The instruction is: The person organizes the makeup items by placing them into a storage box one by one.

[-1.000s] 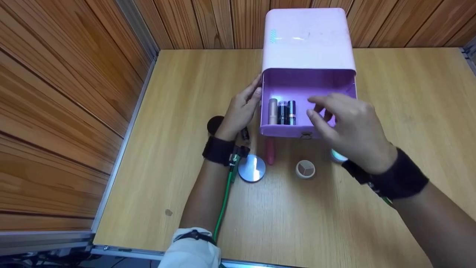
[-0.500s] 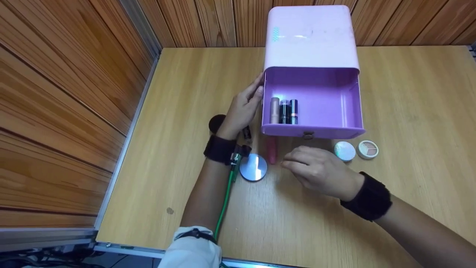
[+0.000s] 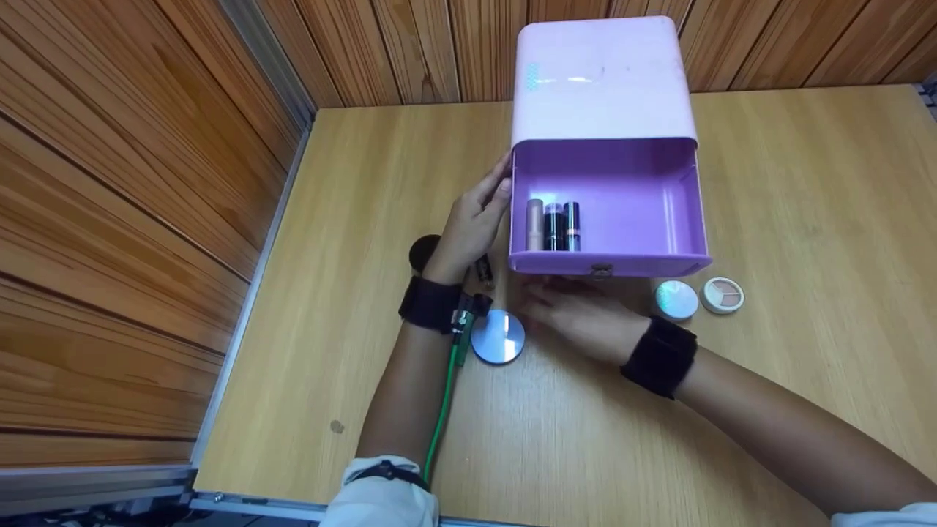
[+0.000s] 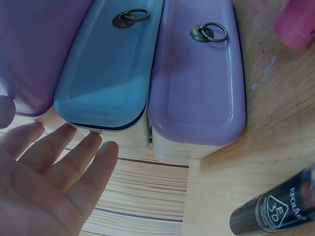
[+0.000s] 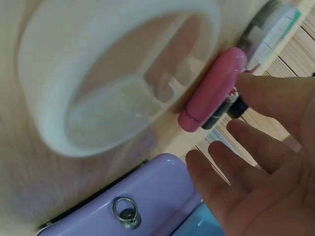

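A small pink chest (image 3: 600,80) has its purple top drawer (image 3: 609,265) pulled out, with three lipstick tubes (image 3: 554,227) standing inside by its left wall. My left hand (image 3: 468,227) rests its straight fingertips against the chest's left side. Below the drawer's front, my right hand (image 3: 585,318) is low over the table. In the right wrist view its fingers are extended and the thumb is at a pink lipstick tube (image 5: 211,93), apparently touching it. A white three-section pot (image 5: 54,98) looms close to that camera; the head view hides it behind the hand.
Right of my hand lie a shiny round pot (image 3: 676,300) and another three-section pot (image 3: 723,295). A blue-silver disc (image 3: 498,337) and a dark lipstick (image 3: 484,271) lie near my left wrist, with a black round item (image 3: 422,252) beyond. Lower blue (image 4: 108,64) and purple (image 4: 197,83) drawers are closed.
From above the drawer, my right hand has come down to the table and then moved left to the pink lipstick, covering it in the head view. My left hand stays at the chest.
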`<state>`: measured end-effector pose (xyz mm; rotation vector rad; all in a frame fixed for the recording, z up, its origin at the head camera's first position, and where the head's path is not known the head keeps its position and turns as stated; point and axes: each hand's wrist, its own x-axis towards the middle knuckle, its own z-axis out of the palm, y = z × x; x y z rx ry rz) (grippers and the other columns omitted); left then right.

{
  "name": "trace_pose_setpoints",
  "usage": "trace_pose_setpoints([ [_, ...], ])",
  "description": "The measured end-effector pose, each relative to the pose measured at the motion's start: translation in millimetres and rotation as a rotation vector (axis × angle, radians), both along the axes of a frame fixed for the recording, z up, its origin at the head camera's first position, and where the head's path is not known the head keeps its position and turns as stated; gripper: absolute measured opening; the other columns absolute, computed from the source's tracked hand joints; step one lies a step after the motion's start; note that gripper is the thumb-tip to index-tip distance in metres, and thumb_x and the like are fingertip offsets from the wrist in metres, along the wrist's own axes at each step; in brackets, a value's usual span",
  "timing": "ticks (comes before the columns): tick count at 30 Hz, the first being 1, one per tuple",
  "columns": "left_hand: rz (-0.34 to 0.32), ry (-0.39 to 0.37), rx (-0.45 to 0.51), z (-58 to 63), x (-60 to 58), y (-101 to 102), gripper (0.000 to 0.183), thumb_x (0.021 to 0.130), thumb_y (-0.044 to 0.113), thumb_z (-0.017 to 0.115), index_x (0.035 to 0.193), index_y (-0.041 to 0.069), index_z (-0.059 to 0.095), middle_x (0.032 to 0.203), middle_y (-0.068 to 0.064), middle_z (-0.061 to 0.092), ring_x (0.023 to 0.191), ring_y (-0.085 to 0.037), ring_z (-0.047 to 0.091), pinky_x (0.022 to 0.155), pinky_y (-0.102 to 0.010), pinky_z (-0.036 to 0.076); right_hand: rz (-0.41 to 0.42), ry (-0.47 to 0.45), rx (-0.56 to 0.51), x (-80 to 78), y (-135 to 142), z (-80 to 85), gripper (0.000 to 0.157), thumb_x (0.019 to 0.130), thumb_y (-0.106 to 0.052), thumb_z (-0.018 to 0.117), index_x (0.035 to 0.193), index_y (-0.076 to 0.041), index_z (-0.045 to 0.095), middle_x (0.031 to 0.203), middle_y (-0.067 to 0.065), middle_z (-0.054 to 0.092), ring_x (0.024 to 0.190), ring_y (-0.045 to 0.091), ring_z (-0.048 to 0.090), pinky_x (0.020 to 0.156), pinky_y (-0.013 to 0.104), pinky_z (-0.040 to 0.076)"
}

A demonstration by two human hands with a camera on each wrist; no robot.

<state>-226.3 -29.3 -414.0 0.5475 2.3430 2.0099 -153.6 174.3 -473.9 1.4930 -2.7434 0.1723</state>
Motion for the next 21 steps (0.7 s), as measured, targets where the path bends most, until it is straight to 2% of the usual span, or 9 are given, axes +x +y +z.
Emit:
trace_pose_setpoints([
  [3, 0.001, -0.008, 0.014, -5.8, -2.5, 0, 0.048, 0.106, 0.022, 0.043, 0.151, 0.009, 0.032, 0.151, -0.007, 0.037, 0.137, -0.011, 0.035, 0.108, -0.020, 0.031, -0.017, 0.003, 0.040, -2.6, -3, -3.4, 0.036, 0.093, -0.006, 0.062, 0.128, -0.011, 0.062, 0.139, 0.012, 0.050, 0.131, 0.028, 0.042, 0.110, 0.042, 0.032],
  [8, 0.019, -0.001, -0.001, -25.5, -16.8, 2, 0.050, 0.104, 0.033, 0.044, 0.151, 0.019, 0.034, 0.151, -0.002, 0.038, 0.135, -0.008, 0.036, 0.106, -0.019, 0.032, -0.021, 0.069, 0.106, -1.5, -3, -4.5, 0.029, 0.095, -0.015, 0.062, 0.123, -0.012, 0.064, 0.127, 0.011, 0.059, 0.121, 0.028, 0.051, 0.106, 0.044, 0.037],
  [12, 0.020, 0.009, -0.005, -28.8, -20.6, 2, 0.049, 0.104, 0.032, 0.044, 0.151, 0.019, 0.035, 0.151, -0.002, 0.039, 0.135, -0.008, 0.037, 0.106, -0.018, 0.033, -0.004, 0.134, 0.135, -0.6, -2, -5.2, 0.018, 0.090, -0.010, 0.066, 0.107, -0.012, 0.069, 0.117, 0.010, 0.062, 0.112, 0.028, 0.054, 0.101, 0.042, 0.041],
  [14, 0.017, 0.008, 0.000, -27.1, -19.7, 2, 0.049, 0.105, 0.029, 0.044, 0.151, 0.017, 0.035, 0.151, -0.004, 0.038, 0.135, -0.010, 0.037, 0.106, -0.019, 0.033, 0.007, 0.151, 0.131, -0.4, -1, -5.7, 0.014, 0.087, -0.006, 0.068, 0.099, -0.012, 0.070, 0.114, 0.009, 0.062, 0.109, 0.028, 0.054, 0.099, 0.041, 0.042],
  [17, 0.012, 0.003, 0.001, -15.4, -10.8, 1, 0.048, 0.106, 0.024, 0.043, 0.151, 0.011, 0.033, 0.151, -0.008, 0.037, 0.136, -0.012, 0.037, 0.106, -0.019, 0.034, 0.022, 0.145, 0.106, 0.4, 1, -6.4, 0.012, 0.084, -0.005, 0.070, 0.093, -0.013, 0.071, 0.112, 0.009, 0.062, 0.109, 0.029, 0.054, 0.099, 0.042, 0.042],
  [21, 0.011, -0.011, -0.002, -0.3, 0.5, -1, 0.048, 0.106, 0.021, 0.043, 0.151, 0.009, 0.034, 0.151, -0.008, 0.038, 0.136, -0.013, 0.037, 0.107, -0.021, 0.034, 0.043, 0.132, 0.055, 4.0, 3, -7.1, 0.012, 0.081, -0.006, 0.073, 0.090, -0.014, 0.069, 0.105, 0.006, 0.063, 0.104, 0.028, 0.055, 0.096, 0.043, 0.043],
])
